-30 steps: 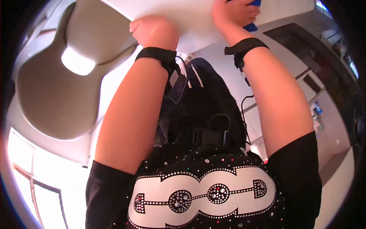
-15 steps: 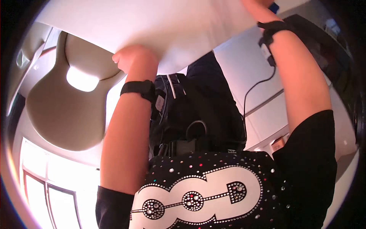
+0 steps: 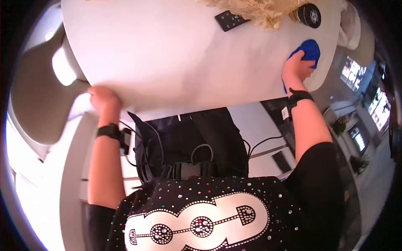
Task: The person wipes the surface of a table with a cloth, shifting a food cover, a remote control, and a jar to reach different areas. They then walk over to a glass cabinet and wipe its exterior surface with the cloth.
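Observation:
A blue cloth lies bunched on the right part of the white table, and my right hand presses on it with the fingers curled around it. At the table's near left corner rests my left hand, its fingers bent at the edge; what they hold, if anything, is hidden. Both wrists wear black straps with small devices and cables.
Near the far edge are a black remote, a beige lace cloth and a round dark-lidded jar. A beige chair stands at the left, a white shoe-like shape beyond the right edge.
The view has shifted, so more of the tabletop, the remote, lace and jar show. My right hand and the blue cloth, before at the top edge, are now in full view.

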Motion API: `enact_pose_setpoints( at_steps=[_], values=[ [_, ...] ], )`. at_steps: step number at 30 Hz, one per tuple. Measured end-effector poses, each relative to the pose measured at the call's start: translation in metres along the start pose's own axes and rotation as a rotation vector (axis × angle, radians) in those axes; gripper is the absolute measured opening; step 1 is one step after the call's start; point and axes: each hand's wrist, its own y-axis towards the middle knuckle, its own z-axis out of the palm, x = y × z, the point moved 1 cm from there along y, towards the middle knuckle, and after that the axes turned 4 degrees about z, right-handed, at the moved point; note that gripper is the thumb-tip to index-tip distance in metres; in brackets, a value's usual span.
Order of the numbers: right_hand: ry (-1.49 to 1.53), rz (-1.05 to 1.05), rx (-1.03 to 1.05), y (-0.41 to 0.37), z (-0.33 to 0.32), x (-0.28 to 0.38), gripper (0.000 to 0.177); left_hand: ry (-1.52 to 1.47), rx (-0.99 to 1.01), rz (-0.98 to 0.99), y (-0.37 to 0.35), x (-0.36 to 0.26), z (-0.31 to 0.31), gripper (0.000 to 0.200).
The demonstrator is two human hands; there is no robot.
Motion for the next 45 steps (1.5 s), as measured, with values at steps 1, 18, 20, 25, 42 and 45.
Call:
enact_pose_setpoints(
  at_steps=[1,18,20,25,42,45],
  values=[
    [-0.031,0.052,-0.003,0.005,0.002,-0.002,0.070,0.108,0.024,0.101,0.017,0.010,0.009,0.060],
    [0.018,0.367,0.069,0.085,0.002,-0.001,0.069,-0.366,-0.118,-0.200,-0.020,-0.021,-0.011,0.066],
    [0.038,0.373,0.049,0.088,0.006,-0.001,0.069,-0.424,-0.075,-0.195,-0.015,-0.017,-0.009,0.066],
    [0.102,0.386,0.068,0.082,0.004,0.004,0.071,-0.427,-0.092,-0.204,-0.011,-0.012,-0.007,0.066],
    [-0.060,0.269,0.034,-0.031,0.015,-0.023,0.063,-0.290,0.073,-0.045,-0.071,-0.040,0.019,0.059],
    [-0.064,0.278,0.050,-0.098,0.005,-0.014,0.061,-0.376,0.233,-0.021,-0.096,-0.044,0.007,0.059]
  ],
)
